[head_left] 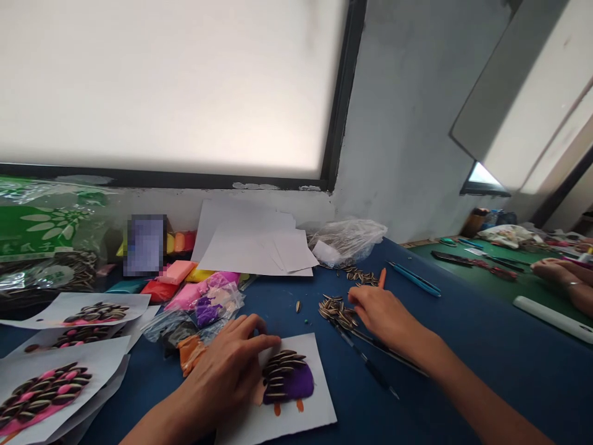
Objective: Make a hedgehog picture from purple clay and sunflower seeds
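A white paper card (319, 395) lies in front of me, bearing a purple clay shape (299, 381) partly covered with rows of striped sunflower seeds (283, 364). Two small orange clay feet sit under the shape. My left hand (227, 364) rests over the card's left part, index finger stretched along its upper edge and the other fingers bent; it grips nothing visible. My right hand (386, 318) is at a loose pile of sunflower seeds (336, 309), fingers curled together. Its fingertips point down, and whatever they pinch is hidden.
Finished seed pictures (50, 389) are stacked at left. Behind are colourful clay packets (185, 290), white paper sheets (259, 247) and a plastic bag (349, 238). A pen (370, 364) and a blue cutter (414, 278) lie at right. Another person's hand (563, 278) is on the green table.
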The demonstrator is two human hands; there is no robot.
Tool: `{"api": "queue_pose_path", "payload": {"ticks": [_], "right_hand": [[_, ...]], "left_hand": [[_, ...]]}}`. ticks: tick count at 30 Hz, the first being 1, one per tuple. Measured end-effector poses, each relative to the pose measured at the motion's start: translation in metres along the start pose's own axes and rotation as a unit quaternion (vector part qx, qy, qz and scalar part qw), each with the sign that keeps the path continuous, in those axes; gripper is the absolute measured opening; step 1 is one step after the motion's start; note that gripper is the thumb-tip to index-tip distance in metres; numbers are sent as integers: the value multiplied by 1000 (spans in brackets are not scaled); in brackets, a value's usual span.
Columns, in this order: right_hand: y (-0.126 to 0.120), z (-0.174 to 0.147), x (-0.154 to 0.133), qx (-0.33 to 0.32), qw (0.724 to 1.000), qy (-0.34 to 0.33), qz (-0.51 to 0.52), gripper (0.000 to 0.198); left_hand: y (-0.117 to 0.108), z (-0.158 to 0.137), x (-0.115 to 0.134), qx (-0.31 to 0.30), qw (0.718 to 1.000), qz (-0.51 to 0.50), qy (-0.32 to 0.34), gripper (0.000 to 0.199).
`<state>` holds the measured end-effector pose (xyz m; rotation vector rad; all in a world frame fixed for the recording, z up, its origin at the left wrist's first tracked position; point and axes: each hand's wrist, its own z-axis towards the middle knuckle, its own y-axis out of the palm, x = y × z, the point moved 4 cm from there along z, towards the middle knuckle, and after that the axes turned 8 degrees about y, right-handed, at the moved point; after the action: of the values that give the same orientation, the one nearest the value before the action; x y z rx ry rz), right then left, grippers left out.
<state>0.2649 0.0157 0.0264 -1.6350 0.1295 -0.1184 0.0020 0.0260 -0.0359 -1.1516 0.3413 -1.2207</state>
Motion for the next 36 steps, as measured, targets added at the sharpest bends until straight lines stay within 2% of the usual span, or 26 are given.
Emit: {"api": "queue_pose_path", "payload": {"ticks": [5, 8, 11, 13, 20, 26, 31, 36], "right_hand": [[4, 4, 2, 27, 999, 32, -12, 22], [12, 7, -4, 47, 999, 23, 2, 29], [20, 10, -11, 51, 999, -2, 18, 17], [23, 10, -13, 54, 998, -18, 29, 16], [14, 6, -14, 82, 992, -41, 88, 19], [6, -9, -26, 29, 985, -66, 155, 17], [8, -18, -36, -22, 986, -71, 150, 16], [7, -19, -37, -11, 991, -63, 119, 13]], "left_hand": [[0, 1, 0, 1, 1000, 8, 2, 48], [0, 1, -1, 1, 1000, 9, 3, 50], [1, 1, -1, 1, 1000, 13, 6, 52], [2, 0, -2, 1, 1000, 14, 6, 52], [1, 1, -1, -4, 1000, 2, -2, 53], [-1, 0, -1, -17, 1000, 1, -13, 51], [-1, -1, -1, -8, 1000, 7, -6, 49], [-1, 0, -2, -5, 1000, 8, -8, 47]]}}
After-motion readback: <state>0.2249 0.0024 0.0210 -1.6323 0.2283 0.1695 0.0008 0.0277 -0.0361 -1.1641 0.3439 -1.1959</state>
